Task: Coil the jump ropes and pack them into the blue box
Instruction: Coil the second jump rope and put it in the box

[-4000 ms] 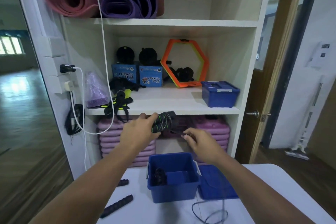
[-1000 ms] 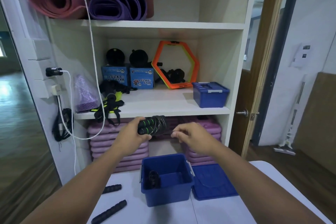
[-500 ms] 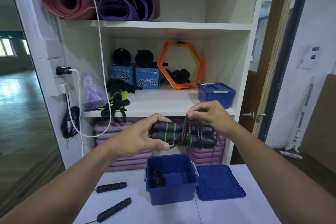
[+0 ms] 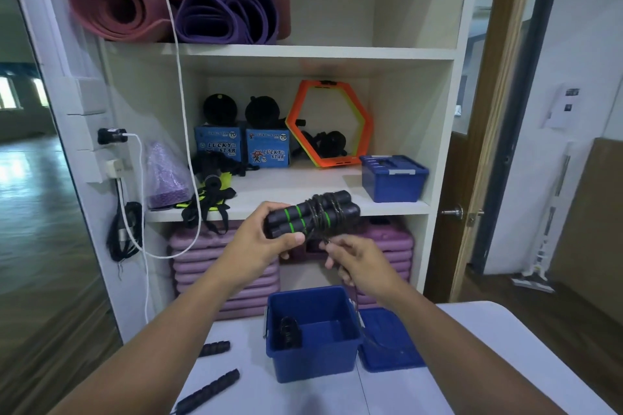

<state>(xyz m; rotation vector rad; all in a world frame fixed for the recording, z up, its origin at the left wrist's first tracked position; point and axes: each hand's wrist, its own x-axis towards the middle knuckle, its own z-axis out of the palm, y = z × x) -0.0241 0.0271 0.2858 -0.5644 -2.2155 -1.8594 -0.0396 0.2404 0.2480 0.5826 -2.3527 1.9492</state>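
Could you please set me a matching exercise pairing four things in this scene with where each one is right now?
Things:
1. green-banded jump rope
2. open blue box
3. blue lid
4. orange hexagon ring

Places:
A. leaning upright on the middle shelf
B. flat on the table, just right of the box
C. gripped in the left hand
D. on the table, with a coiled rope inside

Pairs: 1-C, 2-D, 3-B, 4-A

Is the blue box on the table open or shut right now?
Open. The blue box shows its inside, with one dark bundle in it; its lid lies flat on the table beside it.
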